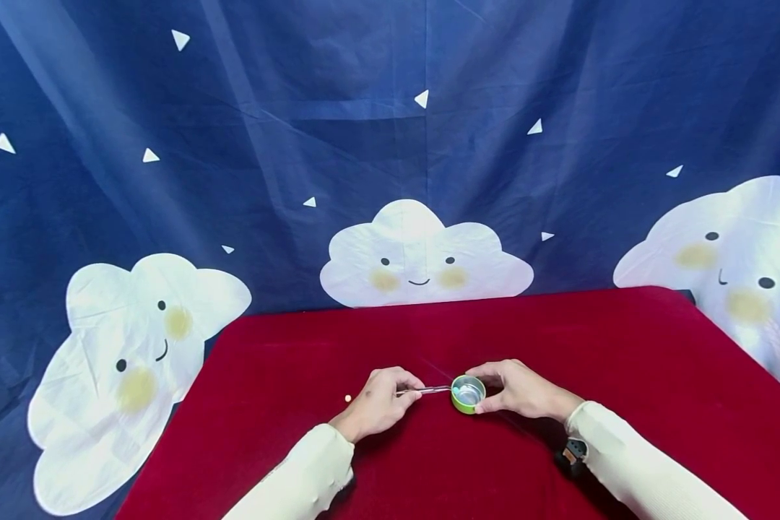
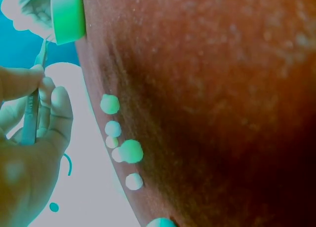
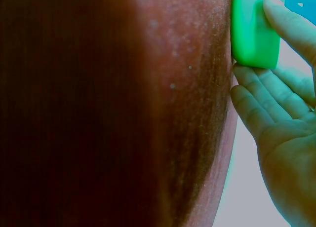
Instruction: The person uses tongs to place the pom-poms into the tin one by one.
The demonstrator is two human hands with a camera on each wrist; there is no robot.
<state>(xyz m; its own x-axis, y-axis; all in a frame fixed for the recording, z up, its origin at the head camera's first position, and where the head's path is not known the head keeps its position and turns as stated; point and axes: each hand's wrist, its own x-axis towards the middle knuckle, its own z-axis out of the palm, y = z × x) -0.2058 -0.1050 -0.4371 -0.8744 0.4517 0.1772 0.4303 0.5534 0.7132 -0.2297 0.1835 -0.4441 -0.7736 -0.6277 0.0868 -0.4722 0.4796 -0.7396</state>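
Observation:
My left hand (image 1: pixel 378 399) pinches a pair of metal tweezers (image 1: pixel 435 389) between thumb and fingers. The tweezers' tips reach the left rim of a small round green tin (image 1: pixel 464 410) with a shiny silver inside. A small light-blue bit (image 1: pixel 456 390) shows at those tips, just inside the rim. My right hand (image 1: pixel 516 390) grips the tin from the right side, thumb at the near side and fingers at the far side. In the right wrist view the tin (image 3: pixel 254 32) sits between thumb and fingers, on the cloth.
A red cloth (image 1: pixel 286 361) covers the table. Several small balls, green (image 2: pixel 132 151) and whitish (image 2: pixel 134 181), lie on it by the left hand. One pale ball (image 1: pixel 347 398) lies left of that hand. A blue cloud-print curtain (image 1: pixel 364 144) hangs behind.

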